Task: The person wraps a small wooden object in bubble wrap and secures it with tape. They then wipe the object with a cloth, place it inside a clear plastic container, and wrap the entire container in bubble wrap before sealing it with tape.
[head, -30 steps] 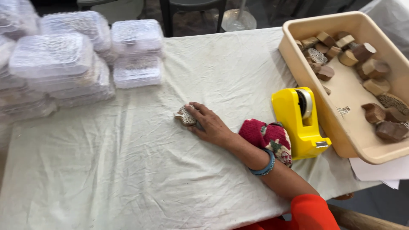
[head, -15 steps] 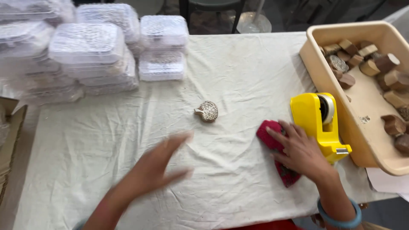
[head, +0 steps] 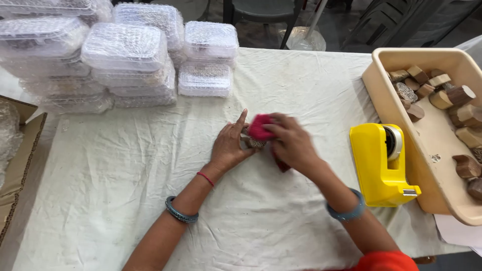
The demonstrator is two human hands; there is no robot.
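Mid-frame on the white-clothed surface [head: 125, 175]: left hand [head: 228, 145] steadying a small carved block [head: 252, 143], fingers closed loosely against it; right hand [head: 291, 143] clamped on a pink cloth [head: 260, 126], pressed over the block — blurred. Wiping seemingly under way, not finished. At right, more blocks waiting in a beige tub [head: 381, 95] — beside a yellow tape dispenser [head: 379, 165]. Upper left, stacked clear boxes [head: 125, 50].
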